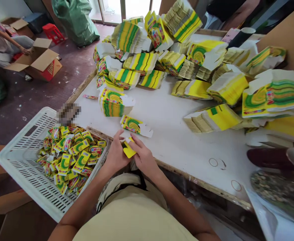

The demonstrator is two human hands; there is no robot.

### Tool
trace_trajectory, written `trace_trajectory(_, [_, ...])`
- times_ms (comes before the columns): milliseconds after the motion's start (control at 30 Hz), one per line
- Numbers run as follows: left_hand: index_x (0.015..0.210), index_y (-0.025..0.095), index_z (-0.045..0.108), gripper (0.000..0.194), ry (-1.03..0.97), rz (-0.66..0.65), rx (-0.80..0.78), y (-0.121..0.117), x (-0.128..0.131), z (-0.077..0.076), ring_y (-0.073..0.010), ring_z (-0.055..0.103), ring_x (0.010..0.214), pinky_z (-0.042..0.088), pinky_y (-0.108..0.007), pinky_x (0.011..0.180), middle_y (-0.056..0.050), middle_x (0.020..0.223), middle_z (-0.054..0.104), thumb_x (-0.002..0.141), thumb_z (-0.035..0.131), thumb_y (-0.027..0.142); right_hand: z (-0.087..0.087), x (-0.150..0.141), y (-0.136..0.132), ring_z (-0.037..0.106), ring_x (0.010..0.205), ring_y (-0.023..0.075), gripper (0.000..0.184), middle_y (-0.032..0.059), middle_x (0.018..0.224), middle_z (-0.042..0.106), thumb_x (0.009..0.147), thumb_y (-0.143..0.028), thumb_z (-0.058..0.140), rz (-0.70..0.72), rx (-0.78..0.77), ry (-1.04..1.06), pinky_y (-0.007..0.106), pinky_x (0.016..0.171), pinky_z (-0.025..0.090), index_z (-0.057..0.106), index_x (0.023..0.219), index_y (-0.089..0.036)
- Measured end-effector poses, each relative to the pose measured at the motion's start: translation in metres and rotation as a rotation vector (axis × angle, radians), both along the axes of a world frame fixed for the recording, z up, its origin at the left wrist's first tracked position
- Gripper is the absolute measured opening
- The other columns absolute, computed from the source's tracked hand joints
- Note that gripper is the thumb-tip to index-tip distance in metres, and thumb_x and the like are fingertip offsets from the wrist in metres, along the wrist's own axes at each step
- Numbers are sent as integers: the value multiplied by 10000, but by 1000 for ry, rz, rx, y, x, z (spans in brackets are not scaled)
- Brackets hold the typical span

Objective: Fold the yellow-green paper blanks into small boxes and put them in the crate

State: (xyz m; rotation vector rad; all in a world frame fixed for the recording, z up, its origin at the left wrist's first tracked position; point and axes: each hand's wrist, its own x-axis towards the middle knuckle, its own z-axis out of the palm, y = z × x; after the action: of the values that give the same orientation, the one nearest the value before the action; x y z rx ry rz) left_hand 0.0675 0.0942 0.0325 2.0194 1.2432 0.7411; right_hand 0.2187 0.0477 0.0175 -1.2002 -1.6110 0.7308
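Between both hands, just past the table's near edge, is a small yellow carton (pixel 129 150). My left hand (pixel 116 150) grips its left side, fingers curled round it. My right hand (pixel 142 152) closes on it from the right, thumb and fingers near its top. Just beyond my fingers a flattened yellow and green carton (pixel 132 125) lies on the table with its white flaps to the right. Behind that stands a short stack of flat cartons (pixel 114 103). What is inside the held carton, if anything, is hidden.
A white plastic basket (pixel 23 155) at my left holds many small yellow cartons (pixel 71 155). Bundles of flat cartons (pixel 141 63) are heaped across the back and right of the white table (pixel 162 110). A dark red cup (pixel 267 157) lies at the right. Another person (pixel 8 43) sits by an open cardboard box (pixel 42 60).
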Motion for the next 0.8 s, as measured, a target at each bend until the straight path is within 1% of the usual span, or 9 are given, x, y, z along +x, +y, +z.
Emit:
trace_trajectory(67, [1408,181,265,985,-47,210,-61,0,-3,-2,-263,585,1067,496,-417,898,-175,1332,475,610,818,345,-5,8,5,434,1385,220,580,80,1550,378,934,-59,415,-135,56,15,415,1111,432,433,1459,-305])
trace_trajectory(133, [1300,170,405,793,-162,304,-224,1,-7,-2,-200,619,876,517,-347,776,-86,1082,585,653,800,402,-9,16,8,403,1406,231,580,84,1565,347,953,-97,438,-207,95,0,430,1113,428,376,1488,-313])
trace_trajectory(167, [1243,168,453,683,-253,313,-306,2,-9,-1,-172,618,806,515,-312,728,-48,974,598,690,776,406,-10,20,9,370,1424,239,586,90,1581,313,960,-125,458,-194,107,-24,436,1118,421,341,1505,-309])
trace_trajectory(233, [1156,172,504,548,-451,331,-408,4,-13,4,-147,627,768,513,-271,699,-15,879,613,720,758,387,-10,24,9,311,1451,250,600,104,1606,242,966,-178,494,-106,119,-86,434,1121,417,300,1522,-290])
trace_trajectory(300, [1134,180,515,551,-601,359,-471,6,-13,11,-147,651,786,526,-265,718,-9,862,647,691,789,359,-8,26,8,295,1457,250,561,112,1616,206,969,-204,503,-34,119,-127,421,1113,430,343,1503,-271])
trace_trajectory(400, [1144,179,531,589,-722,365,-585,8,-10,18,-145,665,725,541,-269,698,4,796,674,655,824,329,-5,26,7,330,1443,250,406,122,1608,230,969,-204,506,-3,117,-138,412,1088,457,516,1372,-245])
trace_trajectory(533, [1106,169,576,588,-838,409,-616,7,-3,20,-129,665,698,551,-268,705,-2,841,689,602,855,289,2,31,7,397,1407,253,240,136,1562,337,951,-197,540,59,101,-125,423,1054,479,642,1167,-225])
trace_trajectory(667, [1069,161,599,579,-888,433,-621,6,1,20,-111,651,657,552,-255,679,5,817,684,569,872,267,7,35,6,436,1377,257,211,140,1540,369,928,-181,570,122,48,-134,437,1047,474,667,1110,-225])
trace_trajectory(800, [1045,153,622,536,-864,422,-605,4,1,22,-110,651,664,545,-241,680,0,800,690,585,865,282,7,32,5,452,1360,272,169,134,1509,413,879,-163,628,51,3,-74,460,1058,455,667,1032,-222])
